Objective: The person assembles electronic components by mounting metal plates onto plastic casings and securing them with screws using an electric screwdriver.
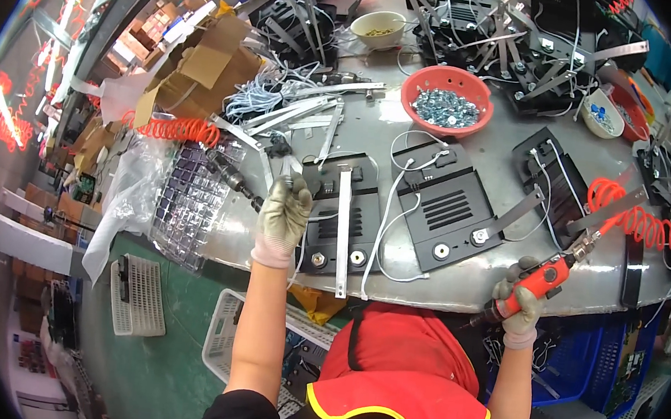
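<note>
My left hand (283, 217), in a pale work glove, is raised over the left edge of the left black panel (321, 240). Its fingers are pinched together, and what they hold is too small to make out. My right hand (520, 305), also gloved, grips a red power screwdriver (543, 280) at the table's front edge, its bit pointing down and left. A bare metal strip (343, 234) lies lengthwise over the left panel. On the middle slotted black panel (433, 188), another metal strip (514, 215) angles off from a round fitting at the corner. White cables trail from both panels.
A red bowl of screws (449, 112) stands behind the panels. Another black panel (542, 176) lies right, near the red coiled hose (611, 206). Loose metal strips (296, 114), white cables, a cardboard box (209, 63) and a second driver (231, 175) lie left.
</note>
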`<action>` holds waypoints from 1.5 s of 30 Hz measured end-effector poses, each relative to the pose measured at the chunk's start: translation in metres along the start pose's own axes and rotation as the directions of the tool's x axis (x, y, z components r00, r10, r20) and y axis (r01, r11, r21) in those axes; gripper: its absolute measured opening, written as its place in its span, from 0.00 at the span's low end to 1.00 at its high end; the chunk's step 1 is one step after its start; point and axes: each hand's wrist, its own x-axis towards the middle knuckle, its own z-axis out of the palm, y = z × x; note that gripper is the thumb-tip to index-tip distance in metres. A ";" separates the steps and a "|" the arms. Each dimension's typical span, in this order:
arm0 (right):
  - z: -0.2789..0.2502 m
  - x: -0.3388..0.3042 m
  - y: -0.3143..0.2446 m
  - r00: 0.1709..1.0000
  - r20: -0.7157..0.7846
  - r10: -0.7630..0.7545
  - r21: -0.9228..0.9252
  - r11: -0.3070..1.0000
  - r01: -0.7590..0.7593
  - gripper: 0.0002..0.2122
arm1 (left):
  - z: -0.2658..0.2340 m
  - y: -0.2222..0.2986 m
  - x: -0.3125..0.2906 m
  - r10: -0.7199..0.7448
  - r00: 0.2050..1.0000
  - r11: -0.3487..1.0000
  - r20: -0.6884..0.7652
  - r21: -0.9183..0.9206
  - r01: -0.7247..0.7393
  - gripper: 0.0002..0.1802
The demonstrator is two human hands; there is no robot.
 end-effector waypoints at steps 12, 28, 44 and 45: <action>0.006 -0.001 0.004 0.998 -0.028 -0.058 -0.051 0.997 0.056 0.25 | 0.011 -0.019 0.025 0.132 0.988 0.690 -0.077 0.722 -0.036 0.14; 0.007 -0.002 0.003 0.997 -0.044 -0.063 -0.067 0.996 0.060 0.25 | 0.005 -0.045 0.040 0.255 0.900 0.007 0.354 0.930 -0.368 0.07; 0.136 -0.022 -0.065 0.836 0.246 -0.491 -0.078 0.850 0.522 0.24 | 0.085 -0.062 -0.051 0.126 0.986 0.691 0.113 0.702 -0.169 0.14; 0.148 -0.022 -0.067 0.793 0.223 -0.567 -0.094 0.798 0.596 0.25 | 0.084 -0.073 -0.055 -0.021 0.997 0.724 0.075 0.688 -0.037 0.15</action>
